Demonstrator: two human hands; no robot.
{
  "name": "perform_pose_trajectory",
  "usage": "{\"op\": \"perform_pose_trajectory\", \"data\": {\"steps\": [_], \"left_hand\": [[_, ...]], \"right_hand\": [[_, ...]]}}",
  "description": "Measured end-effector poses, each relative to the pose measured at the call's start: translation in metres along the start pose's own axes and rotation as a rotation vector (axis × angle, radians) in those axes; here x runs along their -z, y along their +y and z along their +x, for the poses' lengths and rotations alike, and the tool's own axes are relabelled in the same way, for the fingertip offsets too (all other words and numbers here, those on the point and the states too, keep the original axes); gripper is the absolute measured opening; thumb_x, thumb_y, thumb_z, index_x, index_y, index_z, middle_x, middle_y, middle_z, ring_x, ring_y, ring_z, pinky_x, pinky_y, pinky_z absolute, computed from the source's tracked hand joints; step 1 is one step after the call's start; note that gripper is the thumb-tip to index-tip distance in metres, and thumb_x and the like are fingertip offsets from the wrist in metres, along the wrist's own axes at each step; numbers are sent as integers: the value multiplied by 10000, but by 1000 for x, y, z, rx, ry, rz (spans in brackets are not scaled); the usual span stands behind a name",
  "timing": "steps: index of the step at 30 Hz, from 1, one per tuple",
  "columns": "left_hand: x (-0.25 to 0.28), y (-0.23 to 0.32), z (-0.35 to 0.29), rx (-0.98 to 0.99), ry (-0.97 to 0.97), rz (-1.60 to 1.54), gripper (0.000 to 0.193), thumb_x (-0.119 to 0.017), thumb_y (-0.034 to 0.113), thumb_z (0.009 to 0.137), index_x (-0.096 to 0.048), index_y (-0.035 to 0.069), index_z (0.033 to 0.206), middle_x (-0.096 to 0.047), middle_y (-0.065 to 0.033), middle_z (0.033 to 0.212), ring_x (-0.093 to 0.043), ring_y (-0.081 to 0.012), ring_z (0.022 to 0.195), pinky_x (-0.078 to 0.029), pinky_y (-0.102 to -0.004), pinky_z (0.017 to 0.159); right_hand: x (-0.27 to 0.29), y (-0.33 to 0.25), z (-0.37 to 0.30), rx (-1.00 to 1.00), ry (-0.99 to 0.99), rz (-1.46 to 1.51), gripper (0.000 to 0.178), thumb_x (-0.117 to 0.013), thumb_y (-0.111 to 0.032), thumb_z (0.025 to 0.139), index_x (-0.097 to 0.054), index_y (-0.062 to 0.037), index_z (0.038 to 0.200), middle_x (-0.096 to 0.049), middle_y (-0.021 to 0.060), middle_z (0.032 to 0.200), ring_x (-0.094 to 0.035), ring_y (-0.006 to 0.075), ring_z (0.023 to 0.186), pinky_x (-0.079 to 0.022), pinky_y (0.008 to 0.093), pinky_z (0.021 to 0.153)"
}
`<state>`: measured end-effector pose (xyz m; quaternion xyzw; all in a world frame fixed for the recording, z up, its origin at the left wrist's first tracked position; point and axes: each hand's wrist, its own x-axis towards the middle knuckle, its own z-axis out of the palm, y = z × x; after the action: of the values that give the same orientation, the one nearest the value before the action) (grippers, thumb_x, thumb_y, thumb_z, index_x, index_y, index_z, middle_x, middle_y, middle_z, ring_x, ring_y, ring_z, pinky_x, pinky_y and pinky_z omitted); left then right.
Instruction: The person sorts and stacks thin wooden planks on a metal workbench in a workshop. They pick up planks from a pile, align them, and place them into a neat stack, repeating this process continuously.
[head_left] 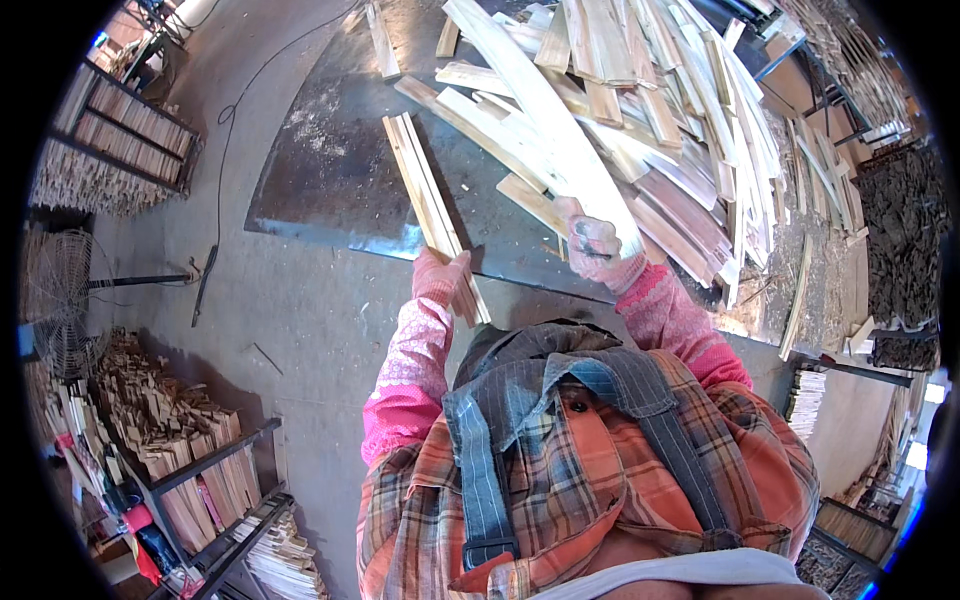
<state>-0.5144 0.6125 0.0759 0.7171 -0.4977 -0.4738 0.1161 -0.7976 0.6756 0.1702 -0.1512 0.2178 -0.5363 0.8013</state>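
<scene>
Left hand: just off centre toward 10 o'clock, closed around a bundle of narrow wooden strips; wrist nearly straight, forearm in a pink patterned sleeve rising toward a point between 12 and 1. Right hand: at 2 o'clock, fingers curled and thumb extended toward 11, grasping the near end of a long pale board; dark marks across the fingers; forearm slanting in from 4 o'clock, elbow bent. Bundle: a few straight, slender strips laid side by side, light tan with browner streaks, square-cut at the far end; set at 11 o'clock, far length over a dark metal-topped table, near ends passing the hand and overhanging the table edge. Board: broad, flat, brightly lit to near white, far end at 12 o'clock, lying along the left flank of a heap of loose boards at 1 o'clock, mixed cream and brown, ends crossing. Also: wire-caged fan at 9; rack of stacked wood pieces at 8.
</scene>
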Motion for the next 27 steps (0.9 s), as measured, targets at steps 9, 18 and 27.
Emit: {"op": "perform_pose_trajectory", "data": {"steps": [9,18,27], "left_hand": [[3,65,-32,-305,-417,-1112,501,-670,298,938,-550,9,1329,-653,-98,1127,-637,-214,1016,-539,-358,858],[53,89,7,-328,-433,-1337,272,-673,101,907,-586,-13,1138,-697,-132,1029,-716,-246,883,-626,-384,744],[104,57,16,-187,-178,-888,289,-759,145,833,-645,9,1062,-709,-90,901,-705,-205,759,-589,-331,688]], "right_hand": [[-25,26,35,-266,-336,478,392,-489,-285,996,-469,-30,1293,-371,-56,731,-313,63,457,-357,238,459],[-62,61,54,-492,281,-543,394,-588,-330,956,-622,-96,1272,-464,-63,671,-379,76,501,-324,243,457],[-23,74,45,-446,255,-314,524,-469,-446,1029,-590,16,1242,-538,-14,791,-481,108,643,-433,267,601]]}}
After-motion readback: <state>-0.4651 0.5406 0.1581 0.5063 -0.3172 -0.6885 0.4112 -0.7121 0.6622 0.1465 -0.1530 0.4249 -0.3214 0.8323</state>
